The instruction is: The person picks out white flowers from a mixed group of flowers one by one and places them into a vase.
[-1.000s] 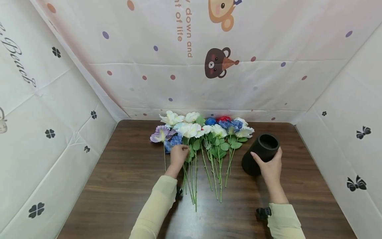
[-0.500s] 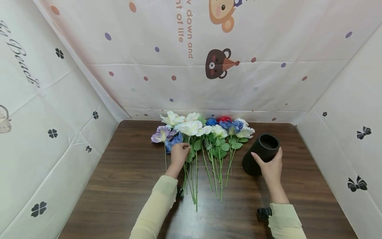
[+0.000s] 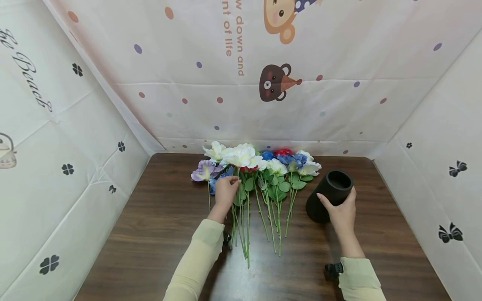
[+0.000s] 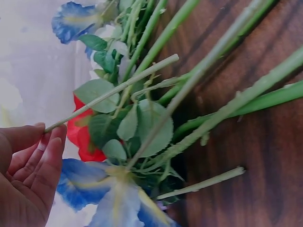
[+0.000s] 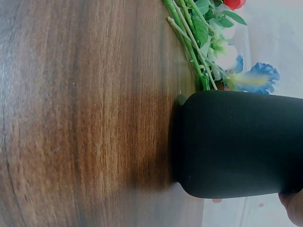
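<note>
My left hand [image 3: 226, 192] pinches a thin green flower stem [image 4: 111, 94] between thumb and fingertips, over the left part of a row of artificial flowers. At the top of this stem there appears to be a white bloom [image 3: 241, 155] in the head view. Beneath the hand, a blue-and-white iris-like flower [image 4: 113, 194] and a red bloom [image 4: 85, 130] show in the left wrist view. On the right, my right hand [image 3: 342, 211] grips a black cylindrical vase [image 3: 324, 198] around its side. The vase's base rests on the table in the right wrist view.
Several more stems with white, blue and red flowers [image 3: 286, 161] lie across the back of the brown wooden table [image 3: 150, 251]. A purple flower [image 3: 203, 170] lies at the left end. Printed white cloth [image 3: 188, 113] encloses the back and both sides.
The left hand has lifted the pinched white flower slightly, and a red bloom shows beneath it. The right hand and the vase keep their place.
</note>
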`<state>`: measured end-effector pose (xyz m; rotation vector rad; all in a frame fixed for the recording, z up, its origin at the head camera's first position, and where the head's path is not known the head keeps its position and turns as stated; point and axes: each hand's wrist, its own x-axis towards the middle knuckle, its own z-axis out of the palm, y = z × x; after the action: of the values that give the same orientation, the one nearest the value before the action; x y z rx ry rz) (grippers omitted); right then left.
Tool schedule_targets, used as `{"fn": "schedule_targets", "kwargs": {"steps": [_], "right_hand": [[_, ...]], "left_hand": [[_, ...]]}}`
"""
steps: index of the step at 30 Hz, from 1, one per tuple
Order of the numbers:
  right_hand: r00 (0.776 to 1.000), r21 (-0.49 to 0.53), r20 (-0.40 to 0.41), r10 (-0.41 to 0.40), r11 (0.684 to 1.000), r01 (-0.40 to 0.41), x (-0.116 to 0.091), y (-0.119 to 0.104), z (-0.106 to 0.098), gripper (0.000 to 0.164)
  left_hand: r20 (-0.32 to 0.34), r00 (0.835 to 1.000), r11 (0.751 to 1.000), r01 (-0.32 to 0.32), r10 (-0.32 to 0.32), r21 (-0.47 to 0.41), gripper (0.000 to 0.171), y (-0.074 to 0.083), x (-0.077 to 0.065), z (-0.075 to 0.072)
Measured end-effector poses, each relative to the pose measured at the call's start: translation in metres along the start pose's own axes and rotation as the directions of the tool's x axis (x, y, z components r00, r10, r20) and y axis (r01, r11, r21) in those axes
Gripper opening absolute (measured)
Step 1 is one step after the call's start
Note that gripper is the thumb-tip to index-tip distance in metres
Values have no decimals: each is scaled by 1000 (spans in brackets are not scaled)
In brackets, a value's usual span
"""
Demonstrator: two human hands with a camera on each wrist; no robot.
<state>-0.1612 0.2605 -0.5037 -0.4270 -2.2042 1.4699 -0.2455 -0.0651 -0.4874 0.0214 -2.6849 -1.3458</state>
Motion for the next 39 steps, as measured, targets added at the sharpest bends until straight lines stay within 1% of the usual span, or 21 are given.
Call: {"fn": "schedule_targets", "kwargs": {"steps": [5, 10, 14, 22, 27, 33, 36, 39], "right_hand": [[1000, -6, -2, -1, 1000, 1, 0, 0, 0, 97], [1000, -9, -6, -1, 1000, 1, 0, 0, 0, 97], [1000, -17, -7, 1, 1000, -1, 0, 0, 0, 98], [1000, -26, -5, 2, 1000, -2, 0, 0, 1, 99], [1000, -30, -4, -1, 1000, 1, 0, -1, 1, 100], [1000, -31, -4, 12, 999, -12, -2, -1, 1, 100], [1000, -30, 3, 13, 999, -13, -2, -1, 0, 101], [1000, -34, 4, 9, 999, -9, -2, 0, 0, 101]], "left_hand": [[-8, 1000, 1000, -14, 14, -3, 23, 8, 1, -6], [-38, 997, 998, -62, 63, 6, 21, 18, 3, -13], [-47, 995, 996, -93, 93, -1, 19, 29, 5, -19], [-38, 990, 991, -134, 134, -2, 20, 53, 9, -31], [-57, 977, 978, -207, 207, 8, 19, 68, 10, -38], [-39, 967, 967, -254, 252, -35, 19, 91, 11, -43], [-45, 956, 956, -291, 289, -43, 18, 104, 14, -44], [-53, 944, 942, -330, 326, -68, 18, 113, 17, -44]]}}
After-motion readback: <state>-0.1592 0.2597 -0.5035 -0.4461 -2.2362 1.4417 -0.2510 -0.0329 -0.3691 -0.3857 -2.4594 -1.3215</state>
